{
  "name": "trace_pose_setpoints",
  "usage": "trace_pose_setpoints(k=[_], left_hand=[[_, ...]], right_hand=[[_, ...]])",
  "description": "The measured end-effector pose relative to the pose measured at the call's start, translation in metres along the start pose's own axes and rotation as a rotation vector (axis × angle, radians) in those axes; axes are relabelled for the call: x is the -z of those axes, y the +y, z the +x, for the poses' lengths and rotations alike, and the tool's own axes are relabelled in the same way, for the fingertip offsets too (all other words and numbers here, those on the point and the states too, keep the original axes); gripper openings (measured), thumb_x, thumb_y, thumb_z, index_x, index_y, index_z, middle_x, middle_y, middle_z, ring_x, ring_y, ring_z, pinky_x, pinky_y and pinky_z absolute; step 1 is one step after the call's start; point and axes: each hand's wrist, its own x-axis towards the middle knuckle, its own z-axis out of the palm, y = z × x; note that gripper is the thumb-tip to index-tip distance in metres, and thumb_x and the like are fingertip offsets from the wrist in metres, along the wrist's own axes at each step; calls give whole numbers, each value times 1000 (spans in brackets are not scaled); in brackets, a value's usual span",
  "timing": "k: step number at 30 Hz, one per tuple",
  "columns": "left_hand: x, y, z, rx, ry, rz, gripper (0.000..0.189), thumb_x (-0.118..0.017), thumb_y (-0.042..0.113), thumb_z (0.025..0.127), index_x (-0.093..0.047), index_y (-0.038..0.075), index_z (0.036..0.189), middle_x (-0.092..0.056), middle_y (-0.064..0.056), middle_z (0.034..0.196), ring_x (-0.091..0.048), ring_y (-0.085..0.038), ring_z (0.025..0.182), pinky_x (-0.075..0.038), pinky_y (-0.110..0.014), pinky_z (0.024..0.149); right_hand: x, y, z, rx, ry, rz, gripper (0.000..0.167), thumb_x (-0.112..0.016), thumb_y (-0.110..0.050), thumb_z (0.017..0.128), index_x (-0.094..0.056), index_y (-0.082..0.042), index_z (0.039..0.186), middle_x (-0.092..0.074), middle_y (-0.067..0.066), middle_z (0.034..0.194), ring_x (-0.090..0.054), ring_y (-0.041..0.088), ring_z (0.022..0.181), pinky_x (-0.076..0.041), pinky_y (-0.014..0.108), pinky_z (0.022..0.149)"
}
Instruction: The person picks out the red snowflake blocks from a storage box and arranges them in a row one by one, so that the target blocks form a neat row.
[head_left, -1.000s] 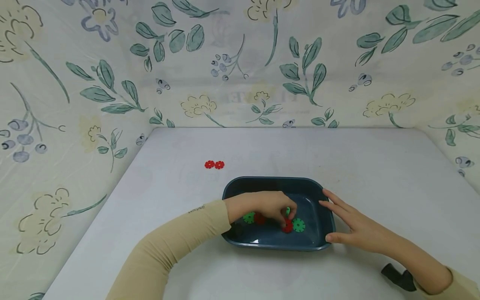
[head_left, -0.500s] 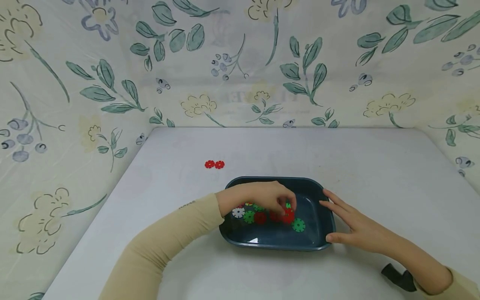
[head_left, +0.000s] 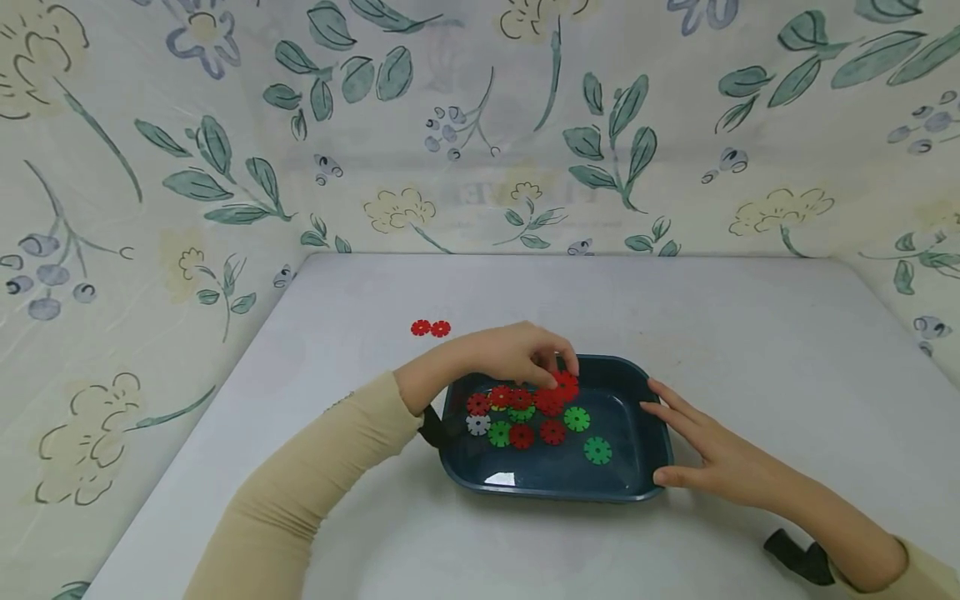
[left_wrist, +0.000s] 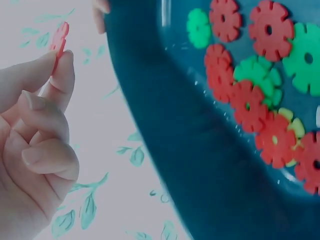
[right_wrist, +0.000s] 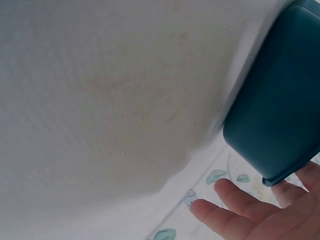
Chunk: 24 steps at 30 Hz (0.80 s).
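Note:
My left hand pinches a red notched plastic disc between thumb and index finger, over the far side of a dark blue tray. In the left wrist view the disc stands edge-on, above the tray's rim. Several more notched discs lie in the tray, among them a green disc, a red disc and a white disc; some overlap. My right hand touches the tray's right end, fingers spread and mostly straight, thumb at the near corner.
Two red discs lie side by side on the white table, beyond the tray's left end. A floral sheet stands behind the table and along its sides. A black strap is by the right wrist.
My left hand has lifted a red disc from the tray and moved up toward the far rim, uncovering the discs beneath. The right hand has stayed at the tray's right end.

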Motion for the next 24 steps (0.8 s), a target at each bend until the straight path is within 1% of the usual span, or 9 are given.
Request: trace_pose_setpoints(k=[3,6,9,12,15,20,22,24], left_hand=[[8,-1,-5,27,43,-3,24,-60,9,88,-59,14,111,-66,-7,92,-58,-22,73,-50,-28,61],[18,-3,-10,62,113,-1,23,-59,9,88,-59,14,110,-65,-3,90,-57,-22,72,-51,-31,61],[28,-6,-14,97,176,-13,24,-59,9,87,-60,14,110,-65,-4,89,-57,-23,71,-51,-31,61],[36,-12,-17,127,221,-28,24,-59,11,87,-60,13,111,-65,-5,90,-56,-20,71,-50,-27,60],[42,-21,-20,159,263,-61,26,-59,12,87,-59,14,112,-64,-6,90,-55,-19,69,-49,-27,59],[47,-41,-29,196,342,-118,28,-58,12,87,-58,15,115,-61,-8,89,-50,-20,60,-45,-27,59],[48,-48,-32,206,371,-136,28,-57,12,88,-58,16,116,-61,-8,89,-49,-22,59,-44,-28,59],[49,-55,-36,213,400,-153,29,-57,12,88,-57,15,117,-62,-10,90,-50,-27,61,-44,-28,59]], right_hand=[[0,0,0,0,4,-3,71,-69,-28,80,-34,-7,139,-9,10,153,-22,48,129,-31,69,86],[0,-1,1,1,3,-7,72,-69,-29,80,-34,-7,139,-8,9,153,-22,48,129,-32,69,85],[0,-1,0,-1,-1,-3,72,-69,-28,80,-34,-7,139,-7,9,153,-21,49,129,-32,69,85],[1,-2,0,-8,-6,2,72,-69,-28,80,-33,-7,140,-7,9,153,-20,49,130,-31,70,84],[1,-2,0,-11,-8,5,72,-69,-28,80,-33,-7,139,-6,9,153,-20,49,130,-31,70,84],[1,-1,0,-4,-5,6,72,-69,-28,80,-34,-7,139,-7,9,153,-21,48,130,-31,69,85],[1,-1,0,-5,-6,1,72,-69,-28,80,-33,-7,139,-6,9,153,-21,48,130,-31,69,85],[1,-1,0,-5,-7,0,72,-69,-28,80,-33,-7,139,-6,8,153,-21,48,130,-31,69,85]])
